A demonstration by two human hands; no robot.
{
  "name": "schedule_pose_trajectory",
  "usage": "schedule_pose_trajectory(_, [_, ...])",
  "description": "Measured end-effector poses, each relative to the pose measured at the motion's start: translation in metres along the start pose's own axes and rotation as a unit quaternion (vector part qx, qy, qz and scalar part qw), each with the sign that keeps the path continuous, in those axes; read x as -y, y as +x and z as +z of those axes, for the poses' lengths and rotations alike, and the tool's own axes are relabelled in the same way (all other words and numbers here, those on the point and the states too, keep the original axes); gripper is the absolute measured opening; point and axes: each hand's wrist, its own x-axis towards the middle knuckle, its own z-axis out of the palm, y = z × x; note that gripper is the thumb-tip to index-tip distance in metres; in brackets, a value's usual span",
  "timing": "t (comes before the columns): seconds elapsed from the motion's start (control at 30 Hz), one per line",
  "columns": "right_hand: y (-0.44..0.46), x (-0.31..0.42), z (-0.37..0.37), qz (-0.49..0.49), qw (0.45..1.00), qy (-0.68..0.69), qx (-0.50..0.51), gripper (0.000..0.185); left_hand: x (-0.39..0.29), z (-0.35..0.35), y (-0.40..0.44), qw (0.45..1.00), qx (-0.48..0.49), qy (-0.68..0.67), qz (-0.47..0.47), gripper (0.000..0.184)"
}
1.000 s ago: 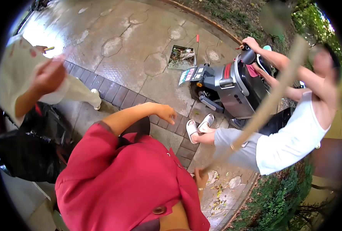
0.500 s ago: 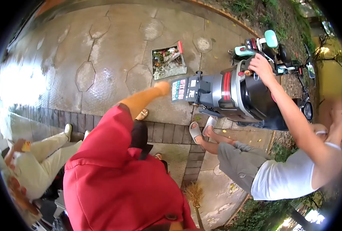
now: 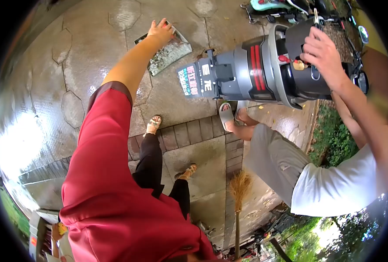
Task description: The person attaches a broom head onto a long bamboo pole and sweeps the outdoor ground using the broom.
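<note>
My left hand point(image 3: 160, 33) reaches out over a shallow open box point(image 3: 171, 56) on the wet pavement. The fingers are spread near its red edge; whether they touch it I cannot tell. Earlier, mixed litter showed inside this box; now my hand and arm hide part of it. Near the lower edge stands a straw broom point(image 3: 241, 188), bristles up in the picture, its handle point(image 3: 237, 231) running out of view beside my red clothing. My right hand is cut off at the bottom, so its hold does not show.
A grey scooter point(image 3: 242, 72) with a lettered rear plate point(image 3: 197, 80) stands to the right. Another person in a white top point(image 3: 334, 187) has a hand point(image 3: 323, 50) at its seat. A mint-green scooter point(image 3: 277, 6) is beyond, and a brick strip point(image 3: 187, 133) crosses the paving.
My left hand has moved from beside the plate to over the box. My view has shifted, bringing both my feet into sight. The scooter appears larger and closer.
</note>
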Motion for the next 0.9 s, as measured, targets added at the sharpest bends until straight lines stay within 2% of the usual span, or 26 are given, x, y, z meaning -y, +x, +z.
schedule_pose_trajectory(0.03, [-0.061,-0.035,0.006,-0.033,0.991,-0.035,-0.124,0.012,0.0,0.005,-0.001,0.999,0.025,0.022,0.01,0.054])
schedule_pose_trajectory(0.07, [-0.135,-0.078,0.017,-0.046,0.953,-0.078,-0.288,0.014,0.0,0.008,-0.007,0.998,-0.028,0.062,0.019,0.035])
schedule_pose_trajectory(0.1, [-0.215,-0.125,0.037,-0.03,0.878,-0.113,-0.464,0.017,0.005,0.015,-0.011,0.997,-0.027,0.067,0.026,0.035])
schedule_pose_trajectory(0.17, [-0.361,-0.198,0.096,0.026,0.654,-0.132,-0.744,0.021,0.022,0.032,-0.019,0.993,0.005,0.097,0.066,0.022])
schedule_pose_trajectory(0.2, [-0.424,-0.225,0.128,0.058,0.547,-0.122,-0.826,0.024,0.033,0.036,-0.027,0.993,0.022,0.093,0.065,0.022])
schedule_pose_trajectory(0.23, [-0.474,-0.247,0.155,0.081,0.463,-0.106,-0.876,0.026,0.04,0.038,-0.04,0.993,0.04,0.089,0.066,0.021])
schedule_pose_trajectory(0.3, [-0.547,-0.276,0.189,0.097,0.364,-0.067,-0.924,0.031,0.049,0.01,-0.08,0.985,0.139,0.073,0.079,0.017])
schedule_pose_trajectory(0.33, [-0.577,-0.285,0.19,0.083,0.344,-0.047,-0.934,0.034,0.054,0.014,-0.095,0.987,0.113,0.073,0.091,0.012])
schedule_pose_trajectory(0.37, [-0.66,-0.335,0.174,0.019,0.358,-0.041,-0.933,0.035,0.059,0.02,-0.11,0.988,0.086,0.072,0.108,0.011])
schedule_pose_trajectory(0.4, [-0.64,-0.316,0.179,0.007,0.397,-0.062,-0.916,0.032,0.055,0.015,-0.122,0.985,0.127,0.082,0.082,0.012])
schedule_pose_trajectory(0.47, [-0.607,-0.283,0.169,0.121,0.29,-0.057,-0.948,0.026,0.037,-0.015,-0.155,0.986,0.101,0.031,0.127,0.023])
schedule_pose_trajectory(0.53, [-0.67,-0.318,0.169,0.011,0.324,-0.043,-0.945,0.023,0.022,-0.019,-0.167,0.988,0.112,0.027,0.101,0.03])
schedule_pose_trajectory(0.57, [-0.685,-0.322,0.169,-0.023,0.292,-0.019,-0.956,0.02,0.014,-0.023,-0.175,0.988,0.105,0.019,0.111,0.032])
schedule_pose_trajectory(0.6, [-0.689,-0.312,0.167,-0.05,0.309,-0.028,-0.949,0.019,0.009,-0.023,-0.183,0.988,0.095,0.022,0.117,0.036])
schedule_pose_trajectory(0.63, [-0.696,-0.305,0.163,-0.054,0.305,-0.024,-0.951,0.02,0.01,-0.015,-0.192,0.994,0.048,-0.003,0.101,0.035])
schedule_pose_trajectory(0.7, [-0.733,-0.314,0.163,-0.122,0.314,-0.006,-0.942,0.019,0.001,-0.014,-0.207,0.991,0.074,-0.074,0.084,0.029])
schedule_pose_trajectory(0.8, [-0.794,-0.324,0.162,-0.169,0.29,-0.032,-0.941,0.018,-0.021,-0.015,-0.259,0.992,0.039,-0.095,0.077,0.029])
schedule_pose_trajectory(0.9, [-0.847,-0.32,0.149,-0.188,0.302,-0.045,-0.933,0.016,-0.061,-0.014,-0.313,0.989,-0.03,-0.109,0.093,0.028])
